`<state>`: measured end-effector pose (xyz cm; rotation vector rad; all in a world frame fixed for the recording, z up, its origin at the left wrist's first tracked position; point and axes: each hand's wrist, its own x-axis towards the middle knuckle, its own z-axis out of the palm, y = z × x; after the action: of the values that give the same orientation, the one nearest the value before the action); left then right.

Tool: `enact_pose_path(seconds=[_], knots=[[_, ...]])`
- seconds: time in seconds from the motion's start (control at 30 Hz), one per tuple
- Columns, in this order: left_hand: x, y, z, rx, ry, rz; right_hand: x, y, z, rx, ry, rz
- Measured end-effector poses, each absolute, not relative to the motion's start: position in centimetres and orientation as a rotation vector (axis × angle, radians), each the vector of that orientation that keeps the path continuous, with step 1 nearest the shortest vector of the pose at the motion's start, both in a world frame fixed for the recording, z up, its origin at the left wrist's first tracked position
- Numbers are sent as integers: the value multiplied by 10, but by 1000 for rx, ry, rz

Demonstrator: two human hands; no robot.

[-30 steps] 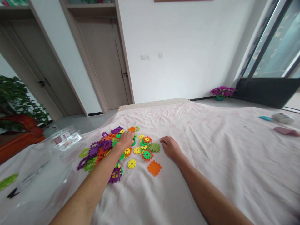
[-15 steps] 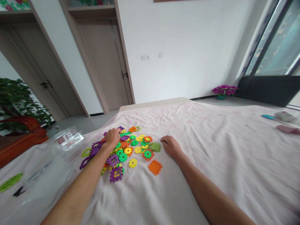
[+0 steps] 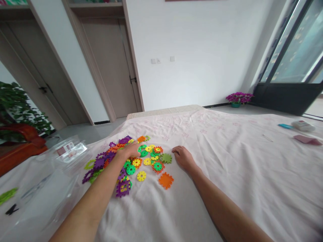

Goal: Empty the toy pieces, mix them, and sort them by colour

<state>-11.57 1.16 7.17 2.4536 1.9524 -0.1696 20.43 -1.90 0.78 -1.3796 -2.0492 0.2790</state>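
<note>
My left hand [image 3: 130, 150] lies over a heap of plastic building pieces, palm down, its fingers stretched out and touching the pieces. Around it are purple square pieces [image 3: 123, 188], green notched discs [image 3: 130, 169] and yellow notched discs [image 3: 141, 176]. My right hand [image 3: 183, 156] rests on the cloth just right of the heap with its fingers curled closed; whatever is inside them, if anything, is hidden. Nearest to it is an olive-green square piece [image 3: 167, 158]. An orange square piece [image 3: 166, 180] lies flat at the heap's near right.
The pieces lie on a wrinkled pale bed sheet [image 3: 239, 161]. Clear plastic packaging [image 3: 73, 153] and a clear bag [image 3: 47, 198] are at the left, by a black clip [image 3: 11, 209]. At far right are a white packet [image 3: 302, 126] and a pink cloth [image 3: 308, 139].
My left hand has moved right across the heap, uncovering purple and orange pieces at the back left. My right hand stays in about the same place. The view has shifted slightly.
</note>
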Motion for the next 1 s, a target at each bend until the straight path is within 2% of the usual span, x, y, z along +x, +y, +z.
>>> enact_pose_path(seconds=[0.23, 0.57, 0.83, 1.0], knots=[[-103, 9, 71, 2503, 1994, -144, 204, -19, 8, -1381, -2051, 289], [-121, 1, 69, 2436, 2197, 227, 204, -20, 9, -1380, -2036, 288], [-149, -15, 91, 2328, 2429, 494, 204, -20, 9, -1375, -2038, 271], [-165, -26, 100, 2248, 2553, 514, 203, -21, 10, -1391, -2040, 281]])
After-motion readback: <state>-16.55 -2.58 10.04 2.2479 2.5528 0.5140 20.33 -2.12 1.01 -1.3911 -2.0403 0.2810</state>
